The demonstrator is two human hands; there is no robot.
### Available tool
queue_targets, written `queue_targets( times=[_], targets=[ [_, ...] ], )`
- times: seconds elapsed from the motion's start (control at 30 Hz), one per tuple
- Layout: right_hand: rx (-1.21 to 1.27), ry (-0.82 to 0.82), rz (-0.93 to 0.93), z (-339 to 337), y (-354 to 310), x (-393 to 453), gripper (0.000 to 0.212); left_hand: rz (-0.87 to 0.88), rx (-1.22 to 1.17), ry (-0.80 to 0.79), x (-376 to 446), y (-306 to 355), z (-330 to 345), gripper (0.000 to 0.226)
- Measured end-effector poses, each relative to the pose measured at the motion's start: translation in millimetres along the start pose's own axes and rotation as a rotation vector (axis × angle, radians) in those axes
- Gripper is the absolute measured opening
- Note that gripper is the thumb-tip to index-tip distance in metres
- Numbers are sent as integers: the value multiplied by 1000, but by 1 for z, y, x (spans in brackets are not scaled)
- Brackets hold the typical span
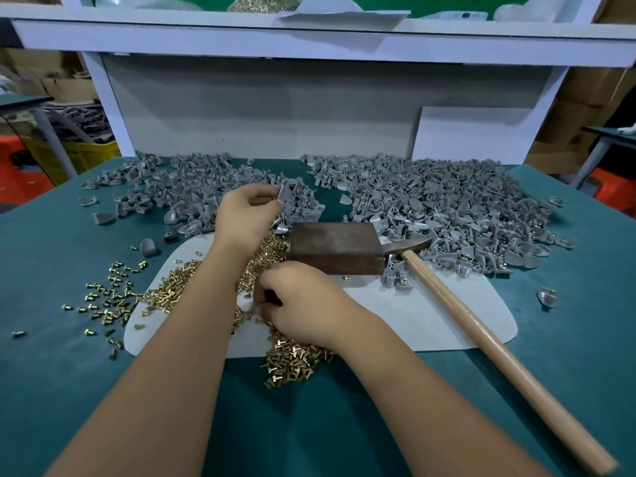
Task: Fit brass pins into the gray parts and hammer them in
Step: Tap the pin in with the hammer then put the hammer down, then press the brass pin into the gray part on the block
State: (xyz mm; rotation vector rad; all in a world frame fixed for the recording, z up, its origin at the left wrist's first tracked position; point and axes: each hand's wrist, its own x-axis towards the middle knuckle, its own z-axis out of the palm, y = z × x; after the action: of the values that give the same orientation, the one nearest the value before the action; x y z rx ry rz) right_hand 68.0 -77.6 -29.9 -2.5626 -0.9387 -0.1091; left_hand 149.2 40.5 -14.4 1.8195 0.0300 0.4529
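Teal cloth covers the surface (pixel 51 256) before us, with a white shelving frame (pixel 309 39) rising at twelve o'clock and cardboard boxes and an orange stool in the room beyond it. Starting at nine o'clock, loose brass pins (pixel 106 301) are scattered on the cloth, thickening into a heap across the white mat (pixel 430 315) at the centre. Above them, at about eleven o'clock, lies one pile of gray parts (pixel 165 187). Our left hand (pixel 244 218) reaches to the edge of that pile, and its grip is closed in a pinch on a single gray part (pixel 283 193) lifted just clear of the others. Our right hand (pixel 303 304) rests low on the pin heap at six o'clock, fingers curled down among the pins; we cannot tell whether it has hold of one. We judge this to be the picking step: one part and one pin being gathered before fitting. The next move calls for bringing the pin to the hole in the part, setting it on the dark metal block (pixel 335 247) just past the right hand, and then freeing the right hand for the hammer (pixel 481 332), which lies untouched with its head against the block and its wooden handle running toward four o'clock. At one o'clock spreads the larger pile (pixel 447 201) of gray parts, some showing brass.
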Motion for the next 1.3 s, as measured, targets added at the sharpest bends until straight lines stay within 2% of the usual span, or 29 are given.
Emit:
queue_targets(
  times=[0.1,0.2,0.43,0.53,0.7,0.87,0.97,1.13,1.2,1.3],
  targets=[
    [54,16,15,-2,4,-2,12,42,-91,-45,-4,3,-1,22],
    [121,80,65,-6,7,-3,11,79,-71,-84,-9,3,0,26],
    [100,608,201,-22,29,-7,13,116,43,-137,-25,6,8,31],
    [127,732,295,-29,43,-12,16,172,127,-190,-30,8,19,29],
    [176,809,433,-34,60,-18,28,262,274,-309,-37,8,30,29],
    [159,843,458,-35,64,-18,24,241,201,-384,-36,4,24,23],
    [164,842,460,-35,64,-18,20,189,120,-351,-34,1,22,20],
    [228,842,477,-33,64,-17,15,126,31,-136,-33,6,18,18],
    [211,830,490,-32,64,-17,15,125,30,-130,-33,6,17,16],
    [208,802,481,-30,63,-16,15,145,63,-216,-35,4,18,17]
  ],
)
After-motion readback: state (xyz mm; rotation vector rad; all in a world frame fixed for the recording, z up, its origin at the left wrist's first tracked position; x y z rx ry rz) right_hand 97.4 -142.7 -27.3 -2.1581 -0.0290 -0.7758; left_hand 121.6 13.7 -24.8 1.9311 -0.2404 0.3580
